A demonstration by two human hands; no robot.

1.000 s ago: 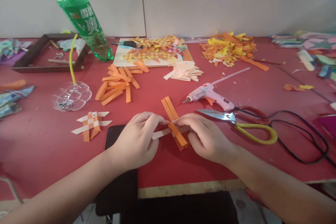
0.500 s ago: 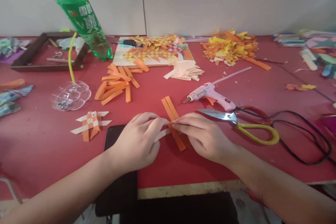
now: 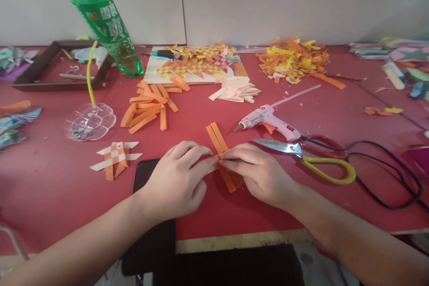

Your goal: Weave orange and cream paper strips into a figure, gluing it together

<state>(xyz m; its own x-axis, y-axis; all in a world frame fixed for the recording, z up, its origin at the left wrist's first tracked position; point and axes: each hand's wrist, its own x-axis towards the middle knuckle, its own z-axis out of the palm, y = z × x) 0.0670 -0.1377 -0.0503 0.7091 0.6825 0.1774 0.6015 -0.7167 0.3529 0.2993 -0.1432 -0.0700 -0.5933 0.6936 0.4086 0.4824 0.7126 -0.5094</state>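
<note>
- At the clock's centre, we see the crossed orange strips (image 3: 217, 137) lying on the red table (image 3: 208, 216), both hands meeting over them.
- Our left hand (image 3: 179, 178), at eight o'clock, has edged closer than half a second ago; it now covers most of the pale strip (image 3: 212, 169), whose end showed more plainly then. Its fingertips touch the crossing, but we cannot tell whether they grip.
- Our right hand (image 3: 263, 176), at four, keeps its fingertips pinched on the orange paper.
- The tabletop is smooth and scattered with scraps; at six its edge (image 3: 241, 240) looks pale and rough. Beyond twelve stands a plain grey wall (image 3: 268, 4) with a vertical seam.
- At nine, we have a checkered woven paper fish (image 3: 117, 156); at ten, flat orange strips (image 3: 144, 109); at twelve, cream strips (image 3: 234, 89) in a loose fan.
- At two lies a pink plastic glue gun (image 3: 268, 120); at three, shiny metal scissors (image 3: 284, 146) with one yellow loop.
</note>
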